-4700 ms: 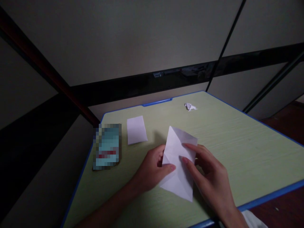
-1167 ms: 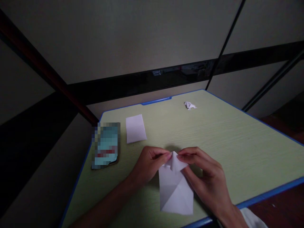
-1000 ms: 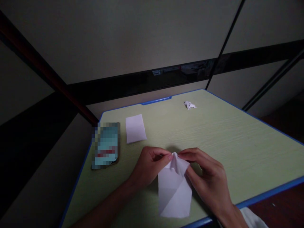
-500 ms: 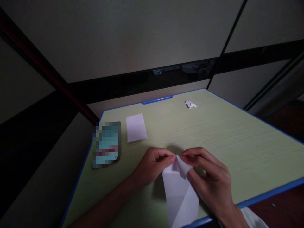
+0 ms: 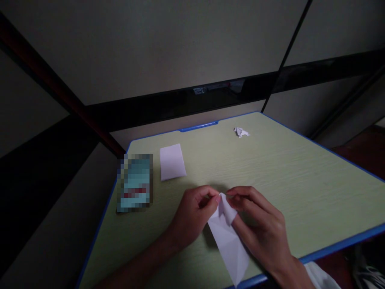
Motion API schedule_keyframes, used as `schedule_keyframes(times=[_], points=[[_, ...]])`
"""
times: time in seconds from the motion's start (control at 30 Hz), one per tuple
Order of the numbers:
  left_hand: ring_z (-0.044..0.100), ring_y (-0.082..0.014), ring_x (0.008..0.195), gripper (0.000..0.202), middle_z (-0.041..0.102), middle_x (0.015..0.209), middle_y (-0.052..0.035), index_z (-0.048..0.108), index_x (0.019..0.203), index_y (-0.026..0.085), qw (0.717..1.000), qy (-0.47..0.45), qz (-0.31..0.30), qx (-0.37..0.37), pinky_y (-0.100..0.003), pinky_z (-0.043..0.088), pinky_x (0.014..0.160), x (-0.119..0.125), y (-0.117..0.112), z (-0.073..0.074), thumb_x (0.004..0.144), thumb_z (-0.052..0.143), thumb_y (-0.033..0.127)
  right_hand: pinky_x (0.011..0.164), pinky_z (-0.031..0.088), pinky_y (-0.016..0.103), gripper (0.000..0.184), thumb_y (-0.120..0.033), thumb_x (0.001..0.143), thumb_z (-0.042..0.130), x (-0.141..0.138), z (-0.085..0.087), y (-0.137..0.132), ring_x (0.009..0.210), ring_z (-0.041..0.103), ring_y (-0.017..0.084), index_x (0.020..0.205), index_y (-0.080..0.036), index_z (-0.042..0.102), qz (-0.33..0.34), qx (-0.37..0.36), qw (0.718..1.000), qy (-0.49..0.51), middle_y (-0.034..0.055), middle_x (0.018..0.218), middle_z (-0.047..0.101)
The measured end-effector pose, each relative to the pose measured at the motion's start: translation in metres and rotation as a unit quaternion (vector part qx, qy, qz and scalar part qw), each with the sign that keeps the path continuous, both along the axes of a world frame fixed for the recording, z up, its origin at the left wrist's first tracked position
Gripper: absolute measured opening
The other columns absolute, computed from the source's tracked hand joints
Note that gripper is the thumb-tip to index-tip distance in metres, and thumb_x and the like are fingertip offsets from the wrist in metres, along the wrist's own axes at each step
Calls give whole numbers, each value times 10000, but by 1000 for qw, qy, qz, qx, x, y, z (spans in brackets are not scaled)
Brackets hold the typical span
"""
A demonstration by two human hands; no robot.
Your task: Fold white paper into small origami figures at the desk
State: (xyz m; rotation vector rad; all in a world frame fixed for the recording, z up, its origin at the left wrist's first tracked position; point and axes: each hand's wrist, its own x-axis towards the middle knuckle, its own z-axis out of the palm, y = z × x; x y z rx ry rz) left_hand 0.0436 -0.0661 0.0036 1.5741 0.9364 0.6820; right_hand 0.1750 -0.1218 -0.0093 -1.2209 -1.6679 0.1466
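A creased sheet of white paper [image 5: 230, 247] hangs from both hands over the table's near edge, its lower end narrowing to a point. My left hand [image 5: 197, 212] pinches the top tip between thumb and index finger. On the other side, my right hand [image 5: 261, 224] holds the upper right part, where a flap curls over; its thumb lies partly behind the paper and its index finger is close to the tip.
The pale table [image 5: 300, 180] has a blue rim. Left of the hands lie a stack of white paper squares [image 5: 173, 162] and a blurred-out teal object [image 5: 135, 184]. A small folded paper figure [image 5: 241, 132] sits near the far edge, with cabinet panels [image 5: 180, 48] behind.
The paper has turned a little, and its lower end now looks narrower and more pointed. Both hands have shifted slightly left, still holding the paper.
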Motion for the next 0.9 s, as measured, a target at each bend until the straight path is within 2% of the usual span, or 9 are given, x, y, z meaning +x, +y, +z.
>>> schedule_keyframes(times=[0.2,0.33,0.57,0.73,0.9], points=[[401,-81,489,159,459,531,29,542,626,135,1000,-1,19,-1,-189,290,450,-1,1,-1,730,483,240,623,485,323,179,-58,725,471,1,0,-1,758,579,191,817,-149,596,-9,0,1000,-9,75,810,610],[410,-81,492,149,462,530,29,533,614,137,1000,-4,1,-2,-189,298,456,0,-2,2,726,489,225,577,479,301,218,-17,700,451,1,0,-3,704,580,179,767,-166,595,-35,23,999,8,56,755,606],[395,-78,459,149,453,496,34,547,597,140,999,-16,-10,-29,-190,277,431,0,-3,6,710,506,227,551,471,294,201,-23,727,456,1,0,-2,699,561,173,780,-181,569,-14,9,1000,7,53,764,584],[456,-100,547,195,543,574,3,624,655,128,999,-19,-25,-12,-197,338,498,-1,4,5,743,485,232,576,468,293,203,-20,746,439,2,1,-2,725,562,174,813,-143,586,14,7,1000,-18,78,799,581],[496,-114,591,203,602,630,-18,672,732,132,999,-13,-34,-5,-205,366,531,-2,4,5,750,484,208,574,461,283,197,-20,749,440,2,1,-4,714,561,164,785,-142,590,1,10,1000,2,69,786,581]])
